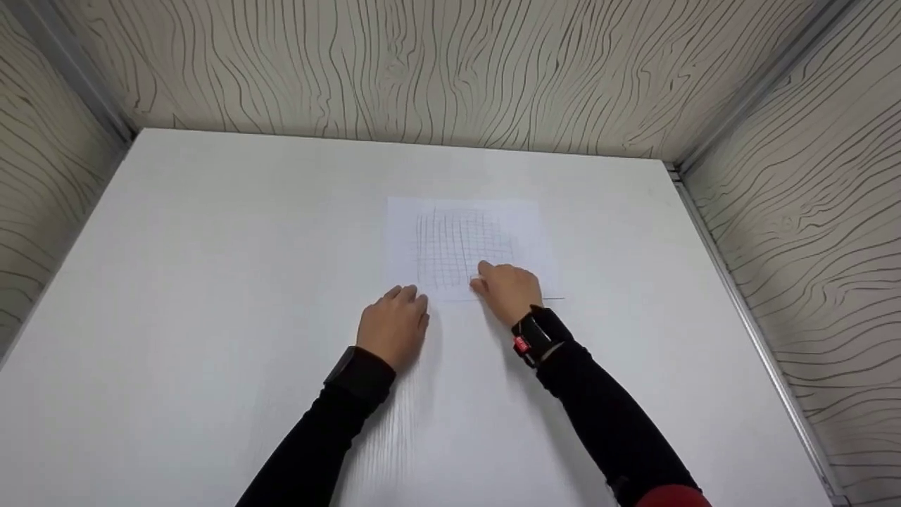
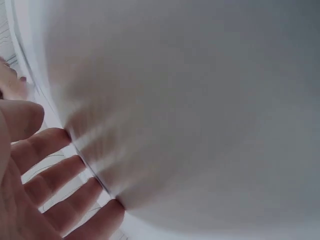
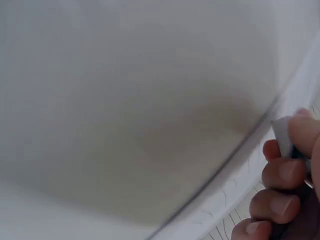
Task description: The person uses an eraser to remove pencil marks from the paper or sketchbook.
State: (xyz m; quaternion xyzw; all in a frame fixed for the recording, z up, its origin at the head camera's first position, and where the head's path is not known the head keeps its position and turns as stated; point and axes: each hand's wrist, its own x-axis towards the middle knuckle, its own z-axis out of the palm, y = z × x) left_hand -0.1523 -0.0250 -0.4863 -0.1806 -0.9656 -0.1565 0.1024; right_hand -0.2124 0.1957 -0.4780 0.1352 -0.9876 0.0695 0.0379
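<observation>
A white sheet of paper (image 1: 402, 243) lies on the table in the head view, with a hand-drawn pencil grid (image 1: 450, 246) on it; the grid's lines look fainter toward the right. My right hand (image 1: 508, 290) is over the sheet's near right part. Between thumb and curled fingers it pinches a whitish eraser (image 3: 283, 136) with a dark sleeve, mostly hidden by the fingers. At the sheet's near left corner rests my left hand (image 1: 394, 327), fingertips on the paper's edge. Its fingers (image 2: 55, 175) lie loosely extended and hold nothing.
The white tabletop (image 1: 232, 282) extends around the sheet on all sides. Wood-grain patterned panels (image 1: 422, 70) stand behind the table and at both sides, with metal rails (image 1: 753, 324) along the edges. Black bands (image 1: 542, 334) circle both wrists.
</observation>
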